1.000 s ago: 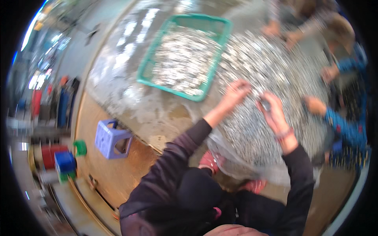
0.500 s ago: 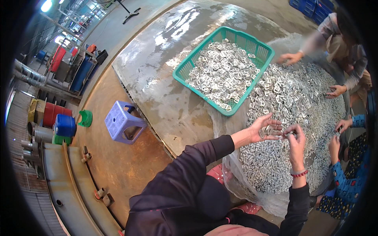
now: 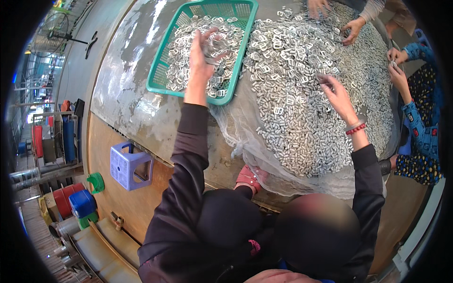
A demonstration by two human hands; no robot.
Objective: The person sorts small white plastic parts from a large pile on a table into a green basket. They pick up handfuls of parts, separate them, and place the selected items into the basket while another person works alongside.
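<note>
Clutter Along the Left Side

A lilac plastic stool point(image 3: 121, 166) stands on the brown floor point(image 3: 132, 203), with a green plastic piece point(image 3: 96, 183) near it. Farther left, a blue container point(image 3: 82, 203) sits beside a red drum point(image 3: 65, 202). Toward the upper left stands a fan point(image 3: 50, 35) with a round cage.

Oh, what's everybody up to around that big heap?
One person has an open left hand over a green basket of buckle-shaped pieces. Their right hand is at the pile beside it, where similar pieces lie with many small grey rounded pieces; whether that hand holds anything is unclear. Around the pile, a co-worker's hand is at the far side, and a blue-sleeved person's hands are close together at the right.
</note>
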